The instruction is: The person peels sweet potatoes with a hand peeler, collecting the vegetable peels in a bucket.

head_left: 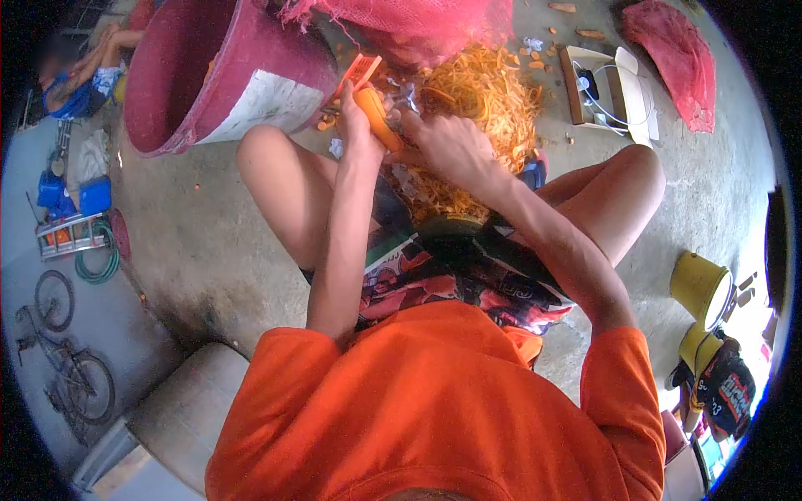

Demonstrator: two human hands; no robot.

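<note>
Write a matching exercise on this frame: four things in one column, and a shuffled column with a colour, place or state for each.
Things
1. Hose
2. Orange shavings
3. Large tub
4. Box

Descriptions
A. Maroon, with a big pale patch on its side
B. Open on the floor, with a white cord in it
C. Green and coiled
D. In a loose heap in front of the person

Right pairs: 1-C, 2-D, 3-A, 4-B

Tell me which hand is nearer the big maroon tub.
Left. The left hand is close beside the maroon tub; the right hand is farther away, by the orange peelings.
</note>
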